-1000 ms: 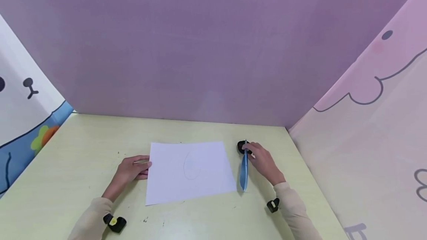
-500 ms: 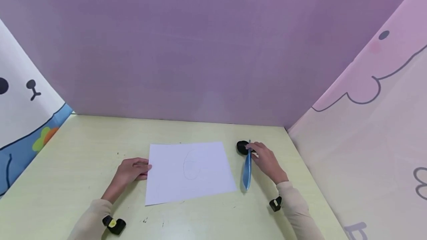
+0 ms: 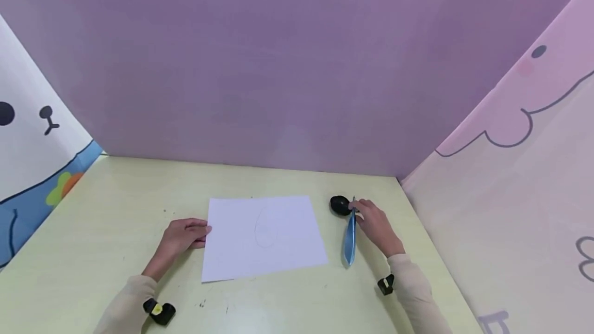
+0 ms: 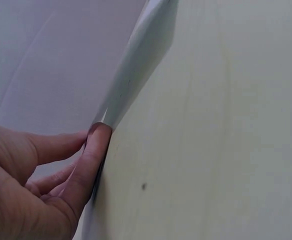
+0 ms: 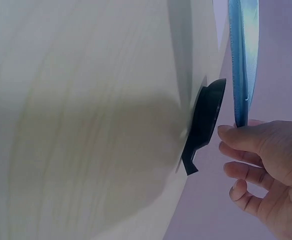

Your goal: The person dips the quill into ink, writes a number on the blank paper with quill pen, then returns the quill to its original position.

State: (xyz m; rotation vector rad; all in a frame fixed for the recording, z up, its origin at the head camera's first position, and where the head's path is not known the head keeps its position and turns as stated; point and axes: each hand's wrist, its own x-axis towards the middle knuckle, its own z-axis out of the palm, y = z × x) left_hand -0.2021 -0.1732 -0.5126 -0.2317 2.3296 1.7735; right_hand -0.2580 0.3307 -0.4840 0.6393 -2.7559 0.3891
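A white sheet of paper (image 3: 287, 241) with a faint curved pencil-like line lies on the table. My left hand (image 3: 183, 236) pinches its left edge between thumb and fingers; the left wrist view shows this edge of the paper (image 4: 141, 65) lifted and bent. To the right of the sheet, my right hand (image 3: 377, 226) pinches a thin blue packet (image 3: 350, 241) with a finely notched edge, held by one end and seen nearly edge-on. Close by its fingertips sits a small black rounded thing (image 3: 340, 205) with a bent tab (image 5: 190, 162), its kind unclear.
The pale wooden table (image 3: 139, 189) has several small dark marks. A purple panel (image 3: 278, 66) rises along its back edge. Printed cartoon panels flank it, one left (image 3: 37, 169) and one right (image 3: 510, 195). Black cameras are strapped to both wrists.
My right hand has shifted slightly right with the blue packet, showing more of the black thing. My left hand stays at the paper's edge, almost still.
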